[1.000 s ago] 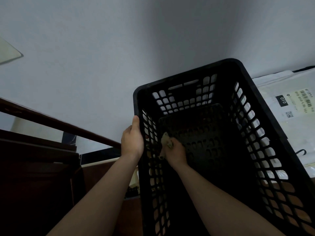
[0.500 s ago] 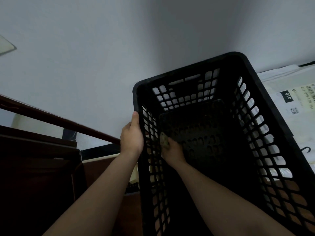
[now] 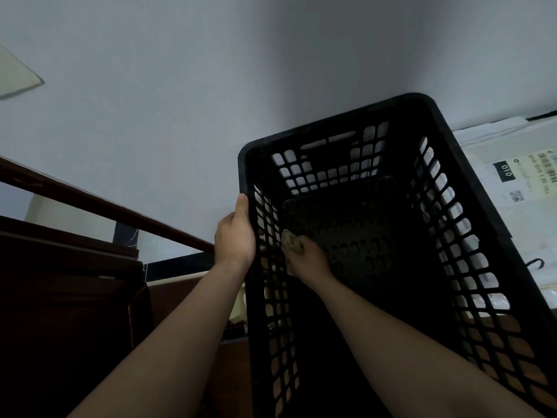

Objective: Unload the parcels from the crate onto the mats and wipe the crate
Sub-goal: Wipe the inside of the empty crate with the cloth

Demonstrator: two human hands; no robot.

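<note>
A black plastic crate [image 3: 340,122] with lattice walls is held up in front of me, its inside bare. My left hand [image 3: 235,236] grips the crate's left rim from outside, thumb on the top edge. My right hand [image 3: 307,260] is inside the crate and holds a crumpled beige cloth [image 3: 291,242] against the lower left wall, near the bottom. To the right, outside the crate, lies a white parcel [image 3: 512,182] with a black "010" label and barcode.
A pale wall [image 3: 180,101] fills the background. A dark wooden rail [image 3: 105,203] and dark wooden furniture [image 3: 60,297] stand at the left. Part of another pale parcel [image 3: 551,297] shows at the right edge behind the crate.
The crate has shifted slightly up and right in view. My right hand with the cloth has slid a little along the left inner wall. My left hand keeps its grip.
</note>
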